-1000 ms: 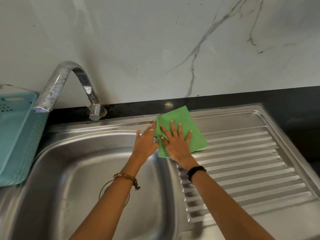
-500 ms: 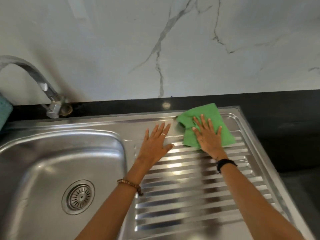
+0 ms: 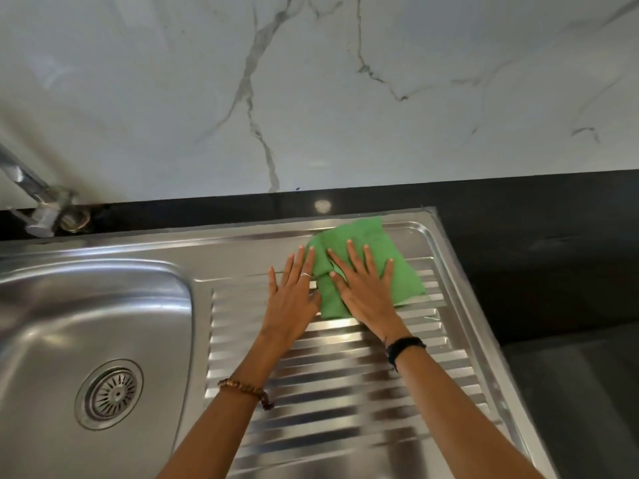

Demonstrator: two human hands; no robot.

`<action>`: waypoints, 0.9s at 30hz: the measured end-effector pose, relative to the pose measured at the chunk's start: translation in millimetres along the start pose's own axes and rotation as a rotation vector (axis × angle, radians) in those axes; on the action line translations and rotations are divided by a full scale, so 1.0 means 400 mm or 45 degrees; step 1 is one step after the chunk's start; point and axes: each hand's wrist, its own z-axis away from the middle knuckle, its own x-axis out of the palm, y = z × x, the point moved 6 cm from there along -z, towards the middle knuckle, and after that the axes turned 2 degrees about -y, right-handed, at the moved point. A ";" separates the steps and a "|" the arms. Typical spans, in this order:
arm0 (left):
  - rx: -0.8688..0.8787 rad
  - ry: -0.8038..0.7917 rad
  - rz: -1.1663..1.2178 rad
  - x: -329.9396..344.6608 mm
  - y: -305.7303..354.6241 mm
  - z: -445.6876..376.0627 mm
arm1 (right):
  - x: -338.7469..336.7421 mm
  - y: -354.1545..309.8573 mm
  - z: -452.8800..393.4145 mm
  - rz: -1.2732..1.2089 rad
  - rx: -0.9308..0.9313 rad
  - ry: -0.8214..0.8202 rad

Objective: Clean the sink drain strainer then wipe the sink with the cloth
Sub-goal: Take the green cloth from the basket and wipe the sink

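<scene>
A green cloth (image 3: 397, 257) lies flat at the far end of the steel sink's ribbed drainboard (image 3: 339, 382). My right hand (image 3: 366, 288) presses on the cloth with straight, spread fingers. My left hand (image 3: 294, 299) lies flat beside it on the steel, its fingertips touching the cloth's left edge. The round drain strainer (image 3: 112, 394) sits in the floor of the sink basin (image 3: 52, 323) at lower left, apart from both hands.
The tap base (image 3: 45, 216) stands at the far left on the black counter (image 3: 536, 243). A marble wall (image 3: 311, 91) rises behind the sink. The counter's edge and a dark floor lie to the right of the drainboard.
Both hands and the cloth slid right from the basin's edge onto the far drainboard. In the last half second my left hand closed up against the cloth.
</scene>
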 end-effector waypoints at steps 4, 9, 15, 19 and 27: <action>0.075 0.040 -0.026 0.014 0.037 -0.026 | -0.024 0.051 -0.055 0.060 -0.050 0.035; 0.168 -0.114 -0.074 0.068 0.132 -0.052 | -0.044 0.182 -0.031 0.012 0.208 0.136; 0.149 -0.301 -0.213 0.129 0.176 -0.066 | -0.029 0.236 0.080 -0.019 0.400 0.233; 0.110 -0.304 -0.227 0.141 0.164 -0.080 | -0.048 0.258 0.016 0.013 0.385 0.240; 0.080 -0.362 -0.223 0.161 0.151 -0.095 | -0.073 0.270 -0.054 0.087 0.315 0.180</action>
